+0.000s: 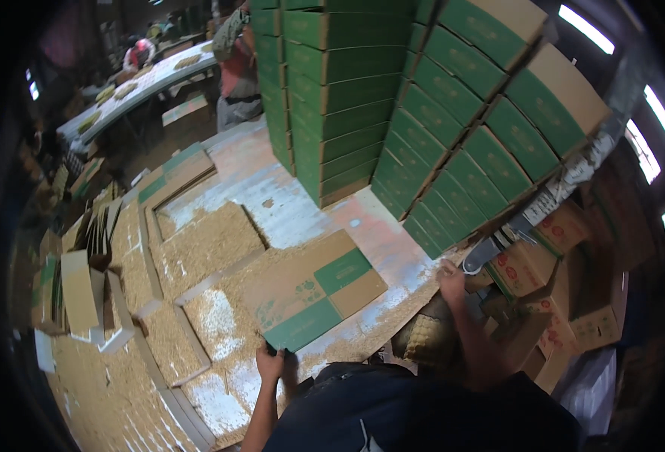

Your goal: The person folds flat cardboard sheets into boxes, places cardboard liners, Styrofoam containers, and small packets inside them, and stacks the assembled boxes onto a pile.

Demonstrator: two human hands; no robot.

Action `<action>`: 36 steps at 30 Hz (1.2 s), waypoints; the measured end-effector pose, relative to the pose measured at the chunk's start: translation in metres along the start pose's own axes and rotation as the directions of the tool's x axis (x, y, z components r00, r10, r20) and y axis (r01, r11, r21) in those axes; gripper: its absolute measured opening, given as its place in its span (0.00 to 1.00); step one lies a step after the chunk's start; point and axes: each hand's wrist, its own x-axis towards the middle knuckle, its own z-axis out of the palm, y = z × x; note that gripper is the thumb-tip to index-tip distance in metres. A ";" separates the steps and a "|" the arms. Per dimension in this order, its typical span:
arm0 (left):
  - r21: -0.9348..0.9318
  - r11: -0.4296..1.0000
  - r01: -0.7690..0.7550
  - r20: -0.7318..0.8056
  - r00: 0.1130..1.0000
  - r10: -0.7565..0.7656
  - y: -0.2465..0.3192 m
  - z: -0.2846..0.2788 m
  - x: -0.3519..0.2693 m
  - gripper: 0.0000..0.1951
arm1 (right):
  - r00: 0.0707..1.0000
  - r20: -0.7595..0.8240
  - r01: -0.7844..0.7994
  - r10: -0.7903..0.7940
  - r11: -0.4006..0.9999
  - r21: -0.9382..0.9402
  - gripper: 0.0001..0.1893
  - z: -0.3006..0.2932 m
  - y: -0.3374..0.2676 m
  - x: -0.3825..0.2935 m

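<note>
A flattened cardboard carton [304, 322] with green printed panels lies on the worktable [287, 198]. My left hand [270, 361] grips its near left corner, with the thumb on top. At the table's right edge, my right hand [451, 279] is curled, fingers bent. Against it shows a grey hand tool with a white curved rim [481, 254], possibly a tape dispenser; whether my fingers hold it is hard to make out.
Tall stacks of green cartons [355, 101] rise at the table's far side. Wood-shaving-like material [208, 237] and low dividers [196, 291] cover the left. Printed boxes [527, 265] crowd the right. A person [239, 79] stands beyond, near a long table [140, 85].
</note>
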 end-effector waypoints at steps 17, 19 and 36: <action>0.105 0.987 0.123 -0.109 0.988 -0.111 0.014 0.009 0.002 0.24 | 0.907 -0.419 0.206 0.045 0.820 0.533 0.40 -0.132 -0.049 0.123; 0.205 0.979 -0.016 -0.225 0.972 0.063 0.036 0.016 -0.004 0.26 | 0.911 -0.409 0.207 0.055 0.796 0.568 0.38 -0.139 -0.038 0.126; -0.444 0.840 -0.313 0.296 0.833 0.467 0.405 0.254 0.222 0.31 | 0.890 0.013 -0.078 0.456 0.125 0.989 0.32 -0.067 0.177 0.247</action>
